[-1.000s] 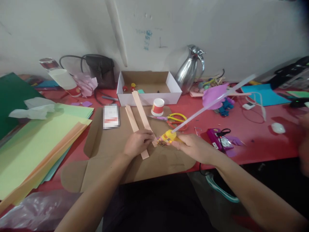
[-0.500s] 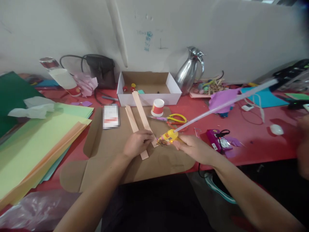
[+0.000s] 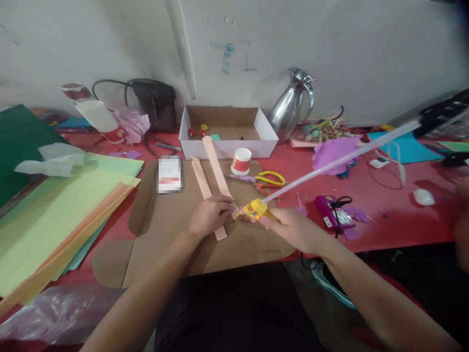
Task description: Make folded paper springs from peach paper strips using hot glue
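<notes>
My right hand (image 3: pixel 284 224) is wrapped round a yellow glue gun (image 3: pixel 256 208), with a long clear glue stick (image 3: pixel 330 165) rising from its back toward the upper right. The gun's nozzle is close to the near end of a peach paper strip (image 3: pixel 217 164). My left hand (image 3: pixel 211 215) has its fingers closed at that strip's near end, beside the nozzle. A second peach strip (image 3: pixel 203 182) passes under my left hand. Both strips lie on flattened brown cardboard (image 3: pixel 161 215). The far end of the first strip reaches the white box.
A white box (image 3: pixel 229 149), a paper cup (image 3: pixel 241 161), yellow-handled scissors (image 3: pixel 269 178) and a steel jug (image 3: pixel 291 107) stand beyond my hands. Coloured paper (image 3: pixel 66 210) lies left, a purple power strip (image 3: pixel 331 212) right. A person's arm (image 3: pixel 462 234) shows at the right edge.
The glue gun in my right hand has shifted slightly left along the strip's near end. My left hand has hardly moved. The whole view has shifted a little.
</notes>
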A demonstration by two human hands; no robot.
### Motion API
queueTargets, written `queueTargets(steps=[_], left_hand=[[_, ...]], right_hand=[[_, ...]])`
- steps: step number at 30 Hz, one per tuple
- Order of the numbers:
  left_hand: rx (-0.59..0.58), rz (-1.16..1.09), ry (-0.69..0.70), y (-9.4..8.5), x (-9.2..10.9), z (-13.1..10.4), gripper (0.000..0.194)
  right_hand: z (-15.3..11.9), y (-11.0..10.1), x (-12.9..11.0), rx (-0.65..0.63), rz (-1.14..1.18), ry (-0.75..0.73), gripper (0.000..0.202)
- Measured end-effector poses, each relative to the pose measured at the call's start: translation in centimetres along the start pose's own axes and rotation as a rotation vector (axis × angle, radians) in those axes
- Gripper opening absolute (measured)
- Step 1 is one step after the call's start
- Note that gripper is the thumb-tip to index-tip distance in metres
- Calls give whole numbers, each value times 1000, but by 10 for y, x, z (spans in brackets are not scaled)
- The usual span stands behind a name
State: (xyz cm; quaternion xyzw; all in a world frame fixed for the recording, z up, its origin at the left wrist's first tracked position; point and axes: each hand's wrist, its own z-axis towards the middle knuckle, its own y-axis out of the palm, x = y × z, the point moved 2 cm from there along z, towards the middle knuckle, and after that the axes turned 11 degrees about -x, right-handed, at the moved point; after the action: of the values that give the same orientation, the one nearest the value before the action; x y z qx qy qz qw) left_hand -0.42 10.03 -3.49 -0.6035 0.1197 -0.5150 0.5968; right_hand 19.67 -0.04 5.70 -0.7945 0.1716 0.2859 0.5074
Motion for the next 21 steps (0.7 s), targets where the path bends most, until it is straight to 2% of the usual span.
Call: queueTargets(steps=[8, 12, 14, 21], left_hand=[[-8, 4, -4, 1, -1, 0, 21], [-1, -6, -44, 1, -1, 0, 20], [-2, -16, -30, 0, 0, 0, 20], [-13, -22, -5, -1, 1, 0, 20]], right_hand=[[0, 1, 7, 7, 80, -14, 38], [-2, 3, 20, -99, 362, 9, 44], [-2, 3, 26, -99, 452, 24, 44], [3, 15, 28, -25, 299, 48, 46]])
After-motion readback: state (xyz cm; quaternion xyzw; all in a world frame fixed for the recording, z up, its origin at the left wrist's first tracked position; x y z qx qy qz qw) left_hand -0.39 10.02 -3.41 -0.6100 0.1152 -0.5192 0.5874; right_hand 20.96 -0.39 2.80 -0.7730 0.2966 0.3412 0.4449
